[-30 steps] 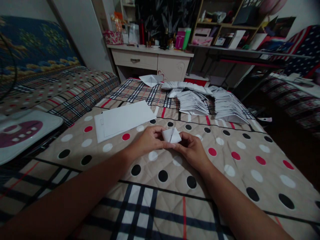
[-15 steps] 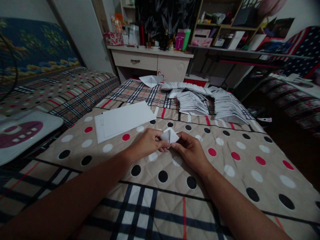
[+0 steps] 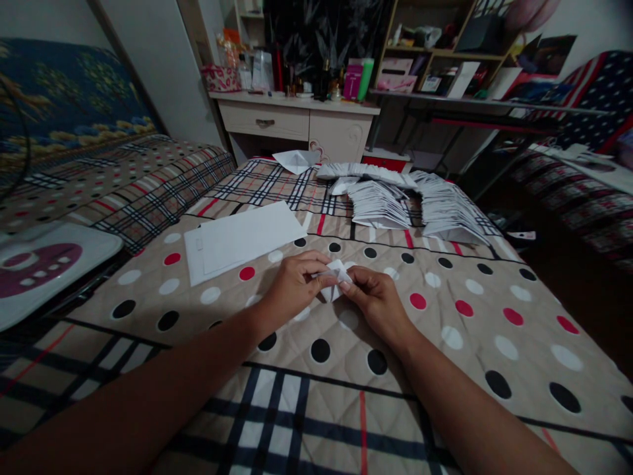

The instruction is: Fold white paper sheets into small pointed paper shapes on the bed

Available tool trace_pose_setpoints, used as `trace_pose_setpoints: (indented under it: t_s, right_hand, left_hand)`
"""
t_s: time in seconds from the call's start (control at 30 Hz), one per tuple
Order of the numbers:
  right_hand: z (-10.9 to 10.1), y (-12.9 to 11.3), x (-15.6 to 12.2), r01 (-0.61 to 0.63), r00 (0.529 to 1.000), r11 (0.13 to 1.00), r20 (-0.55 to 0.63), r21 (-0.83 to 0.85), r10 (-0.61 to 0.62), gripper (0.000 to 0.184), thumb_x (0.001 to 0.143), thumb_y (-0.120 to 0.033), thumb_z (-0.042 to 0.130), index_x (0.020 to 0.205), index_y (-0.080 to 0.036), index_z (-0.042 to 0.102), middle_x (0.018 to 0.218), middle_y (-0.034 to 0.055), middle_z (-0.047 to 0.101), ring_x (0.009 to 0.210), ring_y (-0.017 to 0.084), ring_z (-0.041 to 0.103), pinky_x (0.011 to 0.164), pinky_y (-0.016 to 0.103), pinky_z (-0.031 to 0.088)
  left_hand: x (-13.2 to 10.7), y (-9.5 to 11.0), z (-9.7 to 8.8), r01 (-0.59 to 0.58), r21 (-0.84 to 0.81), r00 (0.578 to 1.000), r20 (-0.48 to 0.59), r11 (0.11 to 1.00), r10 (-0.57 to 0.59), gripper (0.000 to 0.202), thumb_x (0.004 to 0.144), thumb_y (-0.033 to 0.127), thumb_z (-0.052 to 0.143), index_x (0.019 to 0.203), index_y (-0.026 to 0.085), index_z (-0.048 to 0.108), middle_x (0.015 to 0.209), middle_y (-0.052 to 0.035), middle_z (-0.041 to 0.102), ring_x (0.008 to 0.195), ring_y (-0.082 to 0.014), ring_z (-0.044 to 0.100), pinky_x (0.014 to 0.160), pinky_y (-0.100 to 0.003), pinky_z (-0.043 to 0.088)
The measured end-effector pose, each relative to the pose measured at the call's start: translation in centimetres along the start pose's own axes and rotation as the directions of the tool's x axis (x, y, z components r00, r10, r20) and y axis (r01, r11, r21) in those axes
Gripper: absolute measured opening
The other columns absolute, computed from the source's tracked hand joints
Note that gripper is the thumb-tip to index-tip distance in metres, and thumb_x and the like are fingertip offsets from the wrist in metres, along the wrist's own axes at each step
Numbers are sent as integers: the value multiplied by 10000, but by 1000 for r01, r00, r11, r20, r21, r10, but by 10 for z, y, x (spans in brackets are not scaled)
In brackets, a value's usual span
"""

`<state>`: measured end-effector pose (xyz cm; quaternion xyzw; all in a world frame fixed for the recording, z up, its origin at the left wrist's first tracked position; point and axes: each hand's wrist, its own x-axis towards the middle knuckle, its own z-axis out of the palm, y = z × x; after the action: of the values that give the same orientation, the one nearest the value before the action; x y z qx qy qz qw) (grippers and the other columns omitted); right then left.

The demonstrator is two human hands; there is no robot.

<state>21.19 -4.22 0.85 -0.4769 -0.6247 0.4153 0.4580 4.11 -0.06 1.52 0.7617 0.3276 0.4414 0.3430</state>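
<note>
A small piece of folded white paper (image 3: 338, 269) is held between my two hands, just above the dotted bedspread. My left hand (image 3: 295, 280) pinches its left side, thumb and fingers closed on it. From the other side my right hand (image 3: 374, 290) grips the right edge, with the thumb at the front. The fingers cover part of the paper, so its full shape is hidden. Beyond my left hand lie flat white paper sheets (image 3: 250, 234), one on top of another. Rows of folded white paper pieces (image 3: 380, 204) stand packed together past my right hand.
The bed has a quilted cover (image 3: 445, 356) with dots and plaid bands. Another packed row of folded paper (image 3: 450, 208) sits farther right, and a larger folded sheet (image 3: 297, 160) at the far edge. A white dresser (image 3: 267, 119) stands behind the bed; a white plastic board (image 3: 59, 264) is at the left.
My fingers have shifted on the folded paper, and it has turned and tilted. My left hand's fingers now lie higher along it. The view has moved slightly.
</note>
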Motion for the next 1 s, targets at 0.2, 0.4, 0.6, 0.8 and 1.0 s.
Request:
trace_pose_setpoints:
  t_s: [0.2,0.4,0.6,0.8,1.0]
  right_hand:
    - [2,-3,-3,12,1000,1000,-12,12,-12,410,895,-480,560,622,-175,551,616,-10,473,575,122,418,548,265,311]
    - [2,-8,-3,139,990,987,-19,-76,-140,424,946,-413,500,587,-187,521,633,1,480,616,138,460,607,287,362]
    - [6,-11,-5,231,954,961,-157,-149,-254,296,908,-324,583,641,-202,625,816,47,621,771,174,584,702,314,455]
    - [6,-9,-4,147,936,986,-311,-81,-166,158,811,-337,709,795,-213,611,861,30,619,721,153,573,607,275,456]
    - [1,-8,-4,229,944,941,-177,-250,-277,101,868,-275,638,841,-230,724,790,37,668,762,183,615,703,329,477]
  left_hand:
    - [-2,0,4,27,-86,995,-98,996,-35,49,761,180,722,718,171,744,886,-59,717,840,-163,668,790,-298,565]
    - [-2,3,2,100,-197,992,-62,975,-114,51,753,208,733,717,173,743,839,-49,733,791,-158,680,760,-298,589]
    - [1,7,-1,68,-174,996,-42,982,-76,94,755,209,725,679,155,729,786,-59,733,760,-157,683,745,-281,577]
    - [1,6,-1,-15,-75,999,-44,997,11,77,736,126,716,662,147,714,792,-71,739,743,-152,688,708,-255,554]
    - [0,1,-1,-101,63,995,-4,993,102,79,745,101,691,699,161,715,808,-61,736,750,-149,681,719,-261,547]
